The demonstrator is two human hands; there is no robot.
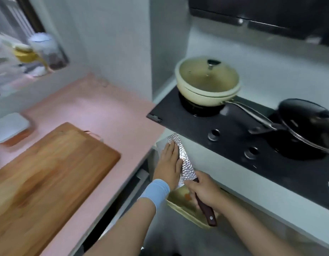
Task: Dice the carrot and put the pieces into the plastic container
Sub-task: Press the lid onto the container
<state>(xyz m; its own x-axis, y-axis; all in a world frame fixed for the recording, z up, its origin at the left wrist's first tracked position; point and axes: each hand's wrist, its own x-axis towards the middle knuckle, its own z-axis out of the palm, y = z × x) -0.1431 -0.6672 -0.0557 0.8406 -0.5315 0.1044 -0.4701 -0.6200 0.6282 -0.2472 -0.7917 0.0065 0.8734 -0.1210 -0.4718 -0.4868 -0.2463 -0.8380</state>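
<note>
Head view: my right hand [204,191] grips the heavy cleaver [186,163] by its handle; my left hand [169,163] presses flat on the slick blade.

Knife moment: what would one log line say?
right hand grips knife handle | left hand flat on blade | container below, orange piece inside

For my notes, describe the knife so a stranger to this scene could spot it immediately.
Start at the black stovetop on the right, then look off its near-left corner, beside the pink counter. The knife is there, right hand gripping its dark reddish handle, left hand flat on the blade. No other thing nearby has its broad, dimpled silver blade.
</note>
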